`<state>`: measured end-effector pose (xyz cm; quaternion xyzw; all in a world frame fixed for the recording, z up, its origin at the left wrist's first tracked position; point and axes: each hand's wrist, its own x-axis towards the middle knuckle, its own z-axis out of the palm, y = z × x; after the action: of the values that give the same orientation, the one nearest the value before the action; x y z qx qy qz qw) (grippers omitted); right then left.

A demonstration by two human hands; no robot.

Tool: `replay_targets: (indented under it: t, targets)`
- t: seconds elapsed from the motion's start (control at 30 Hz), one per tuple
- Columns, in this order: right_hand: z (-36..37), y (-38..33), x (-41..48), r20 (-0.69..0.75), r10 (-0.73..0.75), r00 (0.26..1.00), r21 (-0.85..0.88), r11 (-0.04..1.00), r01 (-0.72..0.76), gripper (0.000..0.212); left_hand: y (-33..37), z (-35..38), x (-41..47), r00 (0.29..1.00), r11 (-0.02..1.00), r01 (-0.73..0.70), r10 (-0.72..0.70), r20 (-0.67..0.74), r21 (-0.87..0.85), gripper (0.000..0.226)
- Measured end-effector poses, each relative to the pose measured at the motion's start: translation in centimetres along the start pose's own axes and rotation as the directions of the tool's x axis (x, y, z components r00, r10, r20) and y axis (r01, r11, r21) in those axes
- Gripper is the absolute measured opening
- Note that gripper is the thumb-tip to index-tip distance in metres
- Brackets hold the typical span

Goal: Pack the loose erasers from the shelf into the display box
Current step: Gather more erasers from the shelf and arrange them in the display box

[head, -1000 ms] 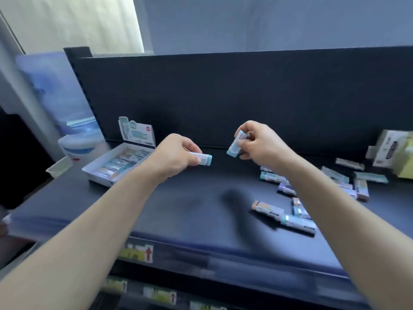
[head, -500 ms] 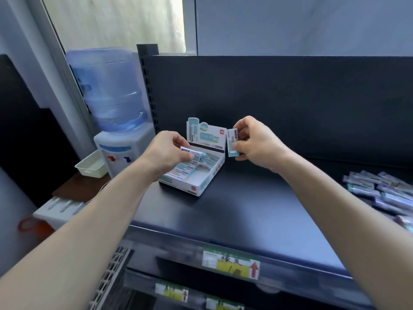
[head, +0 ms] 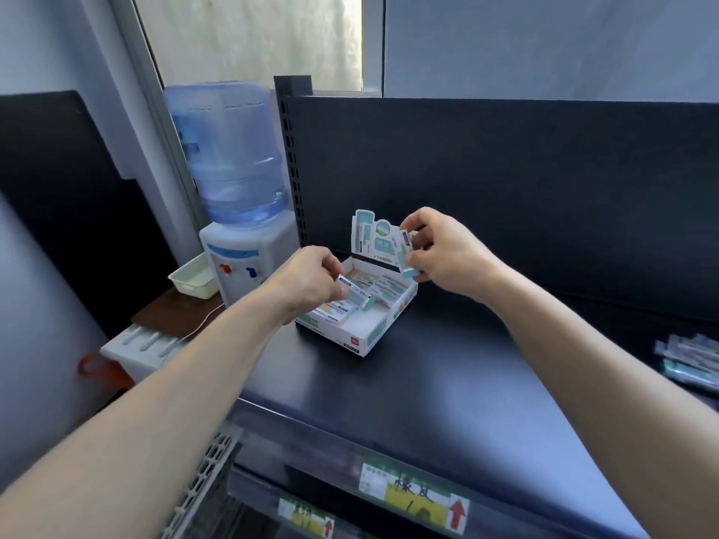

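Two erasers: one pinched in each hand, carried left from the pile to the display box (head: pixel 373 338).
Left hand (head: pixel 311 282): lowering left eraser (head: pixel 356 295) into the box.
Right hand (head: pixel 443 254): right eraser (head: pixel 404 252) held above the far wall.
Left to pack: loose erasers (head: pixel 692 355), far right.

Open white-and-teal display box (head: pixel 365 340), partly filled with sleeved erasers (head: pixel 383 291), sits on the dark shelf (head: pixel 447 367).

Water cooler (head: pixel 249 262) at L, blue bottle (head: pixel 229 157) inverted on top. Cream basket (head: pixel 194 287) just beside it on brown table (head: pixel 171 311), white grooved tray (head: pixel 142 342) nearer, orange strap (head: pixel 91 367) below that. Low front: yellow-green price label (head: pixel 414 497) w/ red arrow, second label (head: pixel 303 519) further L; perforated panel (head: pixel 202 484) bottom L; frosted window (head: pixel 253 36) up top.
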<state>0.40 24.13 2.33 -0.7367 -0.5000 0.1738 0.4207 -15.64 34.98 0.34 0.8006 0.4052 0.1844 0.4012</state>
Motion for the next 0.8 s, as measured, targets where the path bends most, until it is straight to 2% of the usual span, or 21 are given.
replay_targets:
  t: [0.4, 0.63, 0.8]
  targets:
    - [0.7, 1.1, 2.1, 0.067, 0.01, 0.998, -0.092, 0.996, -0.004, 0.033, 0.0, 1.0, 1.8, 0.997, 1.0, 0.012, -0.013, 0.075, 0.008, 0.019]
    - [1.6, 0.8, 2.5, 0.022, 0.091, 0.996, -0.163, 0.983, -0.086, 0.035, -0.7, 1.0, 3.5, 0.981, 0.999, -0.053, 0.049, 0.187, 0.013, 0.02]
    - [2.6, 0.1, 2.8, -0.034, 0.144, 0.989, -0.208, 0.967, -0.147, 0.036, -1.4, 0.9, 4.6, 0.946, 0.995, -0.093, 0.102, 0.308, -0.045, 0.017]
